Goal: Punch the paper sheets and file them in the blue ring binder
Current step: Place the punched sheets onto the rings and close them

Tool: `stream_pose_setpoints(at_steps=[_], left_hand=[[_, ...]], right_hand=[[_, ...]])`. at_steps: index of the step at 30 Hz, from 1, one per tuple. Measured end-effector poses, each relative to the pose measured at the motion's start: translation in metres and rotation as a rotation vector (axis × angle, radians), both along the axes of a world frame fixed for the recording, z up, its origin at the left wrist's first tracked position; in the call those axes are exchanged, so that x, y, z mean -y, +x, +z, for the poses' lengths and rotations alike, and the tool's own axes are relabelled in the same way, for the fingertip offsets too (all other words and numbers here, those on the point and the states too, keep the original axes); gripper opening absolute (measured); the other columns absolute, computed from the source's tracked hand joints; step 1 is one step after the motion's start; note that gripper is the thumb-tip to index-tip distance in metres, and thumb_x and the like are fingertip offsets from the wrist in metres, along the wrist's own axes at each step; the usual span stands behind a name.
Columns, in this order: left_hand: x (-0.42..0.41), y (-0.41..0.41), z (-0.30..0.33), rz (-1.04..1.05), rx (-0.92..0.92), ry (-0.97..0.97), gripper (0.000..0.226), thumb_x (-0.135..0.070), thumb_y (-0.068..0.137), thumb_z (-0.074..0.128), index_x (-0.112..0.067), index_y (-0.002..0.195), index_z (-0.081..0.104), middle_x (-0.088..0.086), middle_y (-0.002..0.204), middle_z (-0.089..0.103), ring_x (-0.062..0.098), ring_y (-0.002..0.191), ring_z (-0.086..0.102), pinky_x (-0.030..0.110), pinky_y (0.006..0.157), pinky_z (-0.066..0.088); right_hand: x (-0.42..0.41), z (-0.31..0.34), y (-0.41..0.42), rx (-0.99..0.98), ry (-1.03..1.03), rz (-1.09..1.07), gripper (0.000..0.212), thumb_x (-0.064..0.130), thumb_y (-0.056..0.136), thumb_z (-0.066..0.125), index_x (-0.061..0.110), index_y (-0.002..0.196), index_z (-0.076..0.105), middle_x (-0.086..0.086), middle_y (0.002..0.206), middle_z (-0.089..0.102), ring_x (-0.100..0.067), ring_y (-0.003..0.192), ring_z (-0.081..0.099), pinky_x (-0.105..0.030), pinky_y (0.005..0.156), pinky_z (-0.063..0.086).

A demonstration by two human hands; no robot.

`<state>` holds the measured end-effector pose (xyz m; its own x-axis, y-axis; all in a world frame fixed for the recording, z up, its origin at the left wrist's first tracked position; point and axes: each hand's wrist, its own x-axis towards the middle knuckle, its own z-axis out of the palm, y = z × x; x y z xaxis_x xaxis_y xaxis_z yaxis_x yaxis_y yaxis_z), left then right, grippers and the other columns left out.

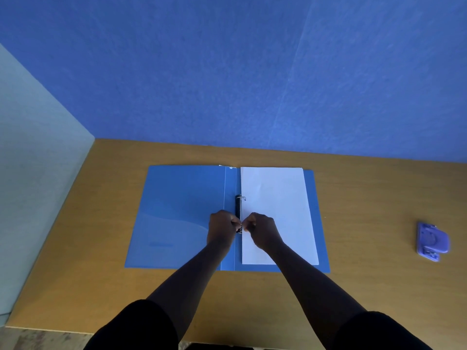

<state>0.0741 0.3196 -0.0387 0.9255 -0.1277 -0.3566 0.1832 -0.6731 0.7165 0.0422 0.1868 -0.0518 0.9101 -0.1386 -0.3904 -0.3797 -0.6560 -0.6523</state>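
- Binder (177, 218) lies open mid-desk (366, 198); sheets (278, 210) on its right half.
- Left hand (222, 227) and right hand (262, 231), fingers curled, pinch the near ring (240, 227) from either side.
- Punch (432, 242) near the right edge.

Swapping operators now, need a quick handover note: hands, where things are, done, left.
Left hand and right hand: both pinch at the near ring of the binder.
Binder lies open on the table; paper lies on its right half, left edge at the rings. Far ring looks threaded through the paper.
Punch sits apart, at the right.
Done: paper seems punched and placed.
Left: close the near ring, shut the binder.
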Motion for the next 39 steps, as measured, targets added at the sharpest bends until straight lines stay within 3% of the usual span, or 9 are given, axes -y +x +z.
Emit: stream_pose_setpoints(at_steps=[6, 9, 13, 20, 23, 28, 30, 34, 39], left_hand=[[-0.012, 0.018, 0.005, 0.013, -0.083, 0.012, 0.014, 0.003, 0.070, 0.080, 0.000, 0.082, 0.074, 0.008, 0.073, 0.070, 0.020, 0.068, 0.069, 0.029, 0.067, 0.059], [-0.014, 0.021, 0.006, 0.047, -0.120, 0.008, 0.016, 0.004, 0.074, 0.077, -0.001, 0.090, 0.074, 0.012, 0.084, 0.073, 0.022, 0.077, 0.072, 0.034, 0.076, 0.061], [-0.011, 0.022, 0.003, 0.066, -0.129, 0.022, 0.016, 0.007, 0.078, 0.065, -0.005, 0.082, 0.074, 0.011, 0.081, 0.072, 0.021, 0.078, 0.070, 0.036, 0.076, 0.061], [-0.011, 0.018, 0.009, 0.086, -0.126, 0.034, 0.018, 0.003, 0.083, 0.058, 0.000, 0.090, 0.075, 0.012, 0.095, 0.074, 0.021, 0.094, 0.068, 0.016, 0.068, 0.043], [-0.012, 0.018, 0.009, 0.080, -0.163, 0.036, 0.019, 0.006, 0.080, 0.052, 0.006, 0.084, 0.070, 0.020, 0.091, 0.071, 0.028, 0.085, 0.068, 0.016, 0.055, 0.045], [-0.005, 0.017, 0.011, -0.016, -0.149, 0.060, 0.021, -0.005, 0.084, 0.054, 0.004, 0.070, 0.067, 0.021, 0.074, 0.068, 0.034, 0.072, 0.067, 0.043, 0.072, 0.059], [-0.002, 0.015, 0.011, -0.020, -0.126, 0.058, 0.019, -0.005, 0.082, 0.059, 0.004, 0.068, 0.069, 0.020, 0.072, 0.069, 0.030, 0.064, 0.066, 0.041, 0.067, 0.059], [0.000, 0.012, 0.015, 0.012, -0.081, 0.052, 0.019, -0.003, 0.078, 0.062, -0.003, 0.060, 0.070, 0.014, 0.062, 0.069, 0.020, 0.052, 0.062, 0.030, 0.053, 0.053], [0.008, 0.007, 0.016, -0.087, 0.007, 0.114, 0.014, -0.015, 0.078, 0.069, -0.010, 0.065, 0.072, 0.007, 0.065, 0.071, 0.021, 0.064, 0.068, 0.027, 0.060, 0.051]], right_hand=[[0.008, 0.016, 0.013, 0.003, -0.011, 0.022, 0.015, 0.025, 0.090, 0.062, 0.015, 0.093, 0.073, 0.003, 0.093, 0.073, -0.013, 0.088, 0.066, -0.013, 0.067, 0.042], [0.000, 0.022, 0.024, 0.019, -0.053, -0.039, 0.020, 0.021, 0.091, 0.056, 0.014, 0.090, 0.074, 0.001, 0.093, 0.074, -0.015, 0.086, 0.067, -0.021, 0.075, 0.050], [-0.018, 0.025, 0.037, -0.102, -0.081, -0.115, 0.031, 0.012, 0.079, 0.056, 0.013, 0.049, 0.047, -0.002, 0.055, 0.052, -0.013, 0.051, 0.047, -0.023, 0.051, 0.036], [-0.033, 0.018, 0.046, -0.202, -0.021, -0.261, 0.034, 0.018, 0.079, 0.068, 0.011, 0.052, 0.048, -0.001, 0.053, 0.049, -0.013, 0.049, 0.046, -0.021, 0.043, 0.028], [-0.029, 0.018, 0.051, -0.263, -0.030, -0.214, 0.037, 0.022, 0.085, 0.063, 0.014, 0.052, 0.047, 0.002, 0.056, 0.048, -0.012, 0.052, 0.046, -0.021, 0.046, 0.031], [-0.015, 0.019, 0.048, -0.318, 0.251, -0.241, 0.015, 0.015, 0.088, 0.060, 0.021, 0.075, 0.064, -0.001, 0.087, 0.062, -0.017, 0.083, 0.057, -0.028, 0.078, 0.051], [-0.013, 0.019, 0.044, -0.264, 0.290, -0.266, 0.011, 0.014, 0.087, 0.063, 0.012, 0.086, 0.074, -0.007, 0.086, 0.067, -0.017, 0.080, 0.059, -0.029, 0.073, 0.050], [-0.011, 0.022, 0.035, -0.157, 0.279, -0.303, 0.011, 0.016, 0.081, 0.067, 0.013, 0.076, 0.076, -0.009, 0.076, 0.074, -0.018, 0.069, 0.063, -0.029, 0.065, 0.049], [-0.004, 0.029, 0.036, -0.111, 0.147, -0.197, 0.030, 0.028, 0.086, 0.060, 0.006, 0.072, 0.075, -0.009, 0.071, 0.072, -0.015, 0.064, 0.059, -0.025, 0.060, 0.041]])
